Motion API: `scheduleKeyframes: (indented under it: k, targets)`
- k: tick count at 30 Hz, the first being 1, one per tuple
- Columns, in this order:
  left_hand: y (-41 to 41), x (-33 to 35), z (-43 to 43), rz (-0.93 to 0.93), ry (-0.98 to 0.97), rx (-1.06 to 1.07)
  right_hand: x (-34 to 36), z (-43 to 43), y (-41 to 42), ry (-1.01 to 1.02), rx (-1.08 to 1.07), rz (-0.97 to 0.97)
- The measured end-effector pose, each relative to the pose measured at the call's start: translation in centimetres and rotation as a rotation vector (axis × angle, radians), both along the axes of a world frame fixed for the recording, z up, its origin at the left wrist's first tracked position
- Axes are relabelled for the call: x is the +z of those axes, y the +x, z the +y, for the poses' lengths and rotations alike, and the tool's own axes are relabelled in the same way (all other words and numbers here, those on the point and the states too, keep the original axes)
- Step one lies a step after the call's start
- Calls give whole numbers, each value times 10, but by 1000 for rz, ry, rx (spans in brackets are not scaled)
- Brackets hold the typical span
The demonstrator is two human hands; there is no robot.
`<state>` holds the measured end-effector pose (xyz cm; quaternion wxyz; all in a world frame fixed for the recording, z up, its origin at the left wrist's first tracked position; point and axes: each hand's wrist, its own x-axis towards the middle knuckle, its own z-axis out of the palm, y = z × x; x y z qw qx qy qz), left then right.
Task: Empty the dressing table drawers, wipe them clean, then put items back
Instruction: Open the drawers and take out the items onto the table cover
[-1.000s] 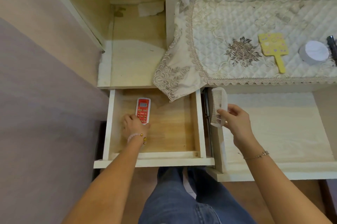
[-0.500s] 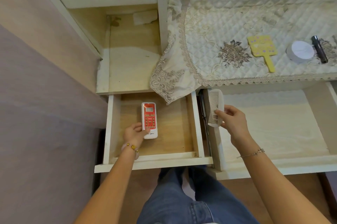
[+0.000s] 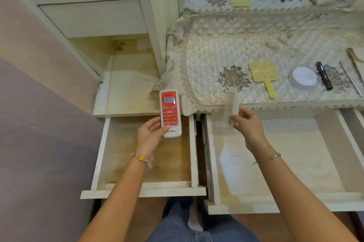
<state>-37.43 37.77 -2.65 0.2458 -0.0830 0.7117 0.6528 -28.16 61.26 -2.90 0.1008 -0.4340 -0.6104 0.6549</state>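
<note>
Now the left hand gripped the red-and-white remote by its lower end, lifted clear of the left drawer; a second earlier it lay flat on the drawer floor under that hand. The right hand pinched the pale comb, raised from the drawers' divider to the lace edge of the quilted cloth. The right drawer stood open beneath. Beyond the right hand lay a yellow hand mirror and a round white jar.

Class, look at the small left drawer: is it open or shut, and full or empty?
Open and empty: the left drawer is pulled out, its wooden bottom bare.
</note>
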Motion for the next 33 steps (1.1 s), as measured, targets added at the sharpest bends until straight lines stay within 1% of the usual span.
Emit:
scheduleKeyframes:
  k: [3, 9, 17, 23, 25, 30, 33]
  targets:
    - [-13, 12, 37, 16, 23, -32, 4, 23, -15, 9, -1, 22]
    - [-53, 18, 101, 38, 30, -37, -2, 68, -53, 55, 2, -22]
    - [-92, -15, 144, -16, -118, -26, -26, 99, -93, 103, 35, -91]
    - [-94, -29, 160, -13, -202, -86, -32, 100, -99, 236, 20, -150]
    - [-92, -27, 163, 33, -235, -87, -33, 98, -99, 305, 3, -187]
    - [-88, -25, 167, 197, -402, -132, -32, 93, -97, 431, -3, -247]
    - [-91, -23, 165, 260, -493, -166, -29, 91, -94, 521, 39, -259]
